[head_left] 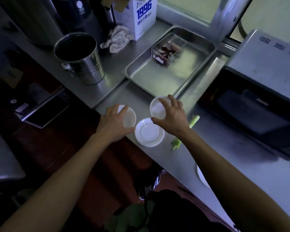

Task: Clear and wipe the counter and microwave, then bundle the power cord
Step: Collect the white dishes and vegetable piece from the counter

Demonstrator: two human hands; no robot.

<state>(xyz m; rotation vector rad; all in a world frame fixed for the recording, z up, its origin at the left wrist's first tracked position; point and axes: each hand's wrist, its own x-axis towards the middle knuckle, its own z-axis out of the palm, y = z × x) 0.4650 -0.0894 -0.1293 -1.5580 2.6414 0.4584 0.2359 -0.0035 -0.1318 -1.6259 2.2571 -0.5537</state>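
Each hand grips a small white dish, left hand (113, 122), right hand (172, 116), by the counter's (224, 148) front edge, probably gathering them onto the saucer (149, 132) between.

Bare forearms, no sleeves (dark garment (174, 211) below).

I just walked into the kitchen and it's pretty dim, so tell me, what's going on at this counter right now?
A person stands at a steel counter, each hand on a small white dish. The left hand grips one dish near the counter's edge; the right hand holds another. A third white dish lies between them, untouched. A green vegetable stalk lies beside the right wrist, a metal tray sits behind, and the microwave stands to the right. A crumpled cloth lies unused.
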